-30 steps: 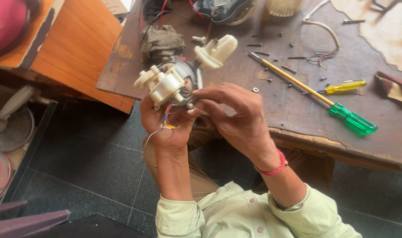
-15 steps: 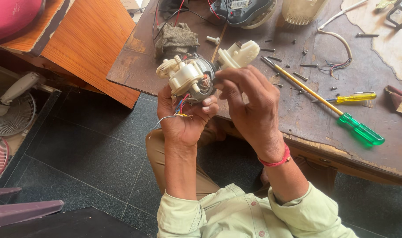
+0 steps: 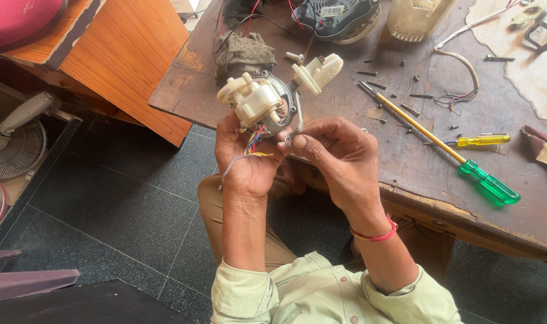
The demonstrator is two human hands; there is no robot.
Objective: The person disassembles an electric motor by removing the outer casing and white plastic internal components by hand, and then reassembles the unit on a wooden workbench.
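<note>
A small fan motor point(image 3: 263, 103) with a cream plastic gearbox on top is held up in the air over the near edge of the bench point(image 3: 405, 162), above the person's lap. The left hand point(image 3: 246, 159) grips it from below, fingers closed around its body, with coloured wires point(image 3: 254, 143) trailing down across the palm. The right hand point(image 3: 333, 159) is beside it, thumb and forefinger pinched shut on a thin metal piece at the motor's lower right side. Behind, on the bench, lie a grey rag point(image 3: 245, 54), scattered screws, a long screwdriver with a green handle point(image 3: 489, 183), and a small yellow-handled screwdriver point(image 3: 480, 140). A white fan point(image 3: 15, 141) stands on the floor at left
</note>
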